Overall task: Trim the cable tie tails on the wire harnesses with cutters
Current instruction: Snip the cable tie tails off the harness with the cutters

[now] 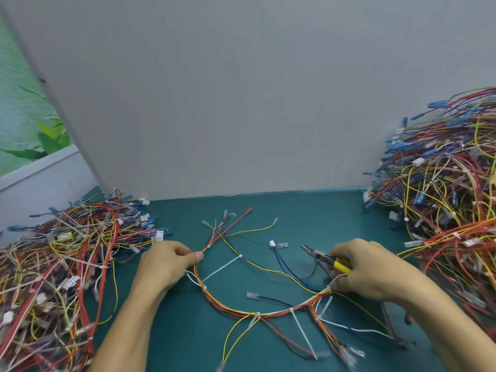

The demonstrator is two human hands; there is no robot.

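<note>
Curled left hand (166,264), thumb and fingertips pinched on the harness (241,311) where its red and orange wires gather into one bundle, just below the fan of loose ends. Round the yellow handles of the cutters (326,257), the right hand (367,269) wrapped tight. Dark jaws pointing up and left, seemingly together, clear of every wire. Lower part of that hand down at the right-hand junction of the harness, just beside a thin white tail (336,279).

Harness laid out between both hands in a wide U on the green mat (188,345). Red, orange and yellow wires bundled along the curve. Blue, black and yellow branches trailing off towards the middle and the near edge, clear terminals at the tips.

White cable ties spaced along the bundle, tails uncut:
- slanting tail (220,268), long, across the inside of the curve
- short tail (253,319) at the bottom of the U
- near tail (303,334), long, running towards the near edge
- junction tail (324,304), just below the right-hand junction

Further out, a low left pile (67,264) of tangled harnesses and a taller right pile (442,197) with many blue connectors. Behind the mat, an upright grey panel (241,89). At the far left, a leafy green backdrop (24,116).
</note>
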